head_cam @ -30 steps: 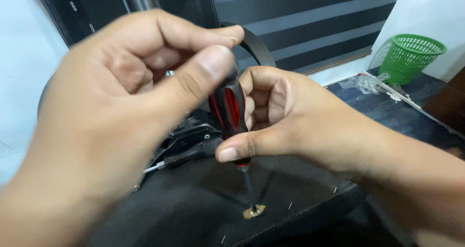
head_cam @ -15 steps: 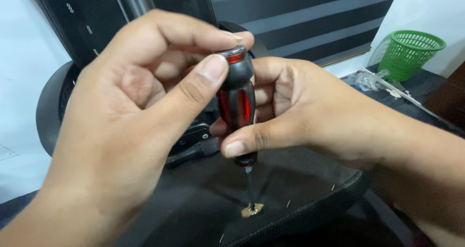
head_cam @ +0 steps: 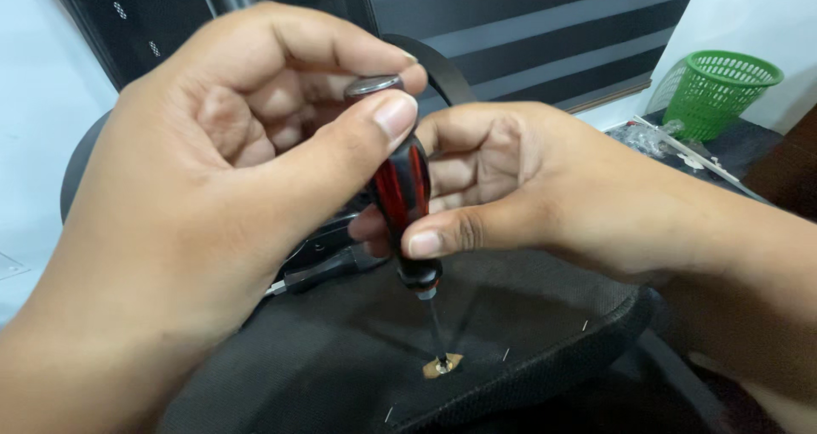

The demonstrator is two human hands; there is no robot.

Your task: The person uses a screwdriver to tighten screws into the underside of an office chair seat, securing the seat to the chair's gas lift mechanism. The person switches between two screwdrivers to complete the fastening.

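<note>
Pinching upright screwdriver point(head_cam: 403, 197), tip down on screw point(head_cam: 441, 366); left hand point(head_cam: 213, 204), right hand point(head_cam: 545, 187) grip closed.

We appear to be in an office, or a room fitted out like one. The evidence is the furniture: an upturned office chair seat point(head_cam: 528, 349) covered in black mesh fabric (staples dot its underside) fills the foreground, with a black lever point(head_cam: 328, 268) of its mechanism beside it. Behind, we see a window blind point(head_cam: 545, 34) of alternating dark and grey bands, plain white walls point(head_cam: 766, 17), and a green plastic wastepaper basket point(head_cam: 719, 94) standing on dark flooring. A clear plastic bag point(head_cam: 647, 136) lies just beside the basket.
</note>
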